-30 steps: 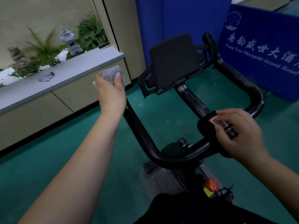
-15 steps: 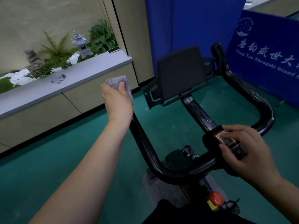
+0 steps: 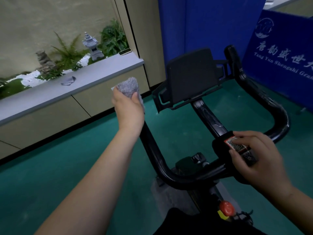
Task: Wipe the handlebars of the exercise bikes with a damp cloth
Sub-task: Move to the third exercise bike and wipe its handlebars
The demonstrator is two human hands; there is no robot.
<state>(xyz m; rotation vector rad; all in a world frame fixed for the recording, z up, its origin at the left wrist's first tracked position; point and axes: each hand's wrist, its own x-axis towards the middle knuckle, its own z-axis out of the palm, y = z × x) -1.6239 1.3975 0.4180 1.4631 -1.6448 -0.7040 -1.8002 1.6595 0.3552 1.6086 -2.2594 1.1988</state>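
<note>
My left hand (image 3: 129,110) fingers pinch the cloth (image 3: 129,87) atop the handlebar (image 3: 152,150); right hand (image 3: 257,158) fingers curl on its centre; I judge the cloth could slip off.

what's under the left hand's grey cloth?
The fluffy grey cloth in the left hand covers the far end of the black handlebar's left arm. That tip is hidden by cloth and hand; only the bar below the wrist shows.
</note>
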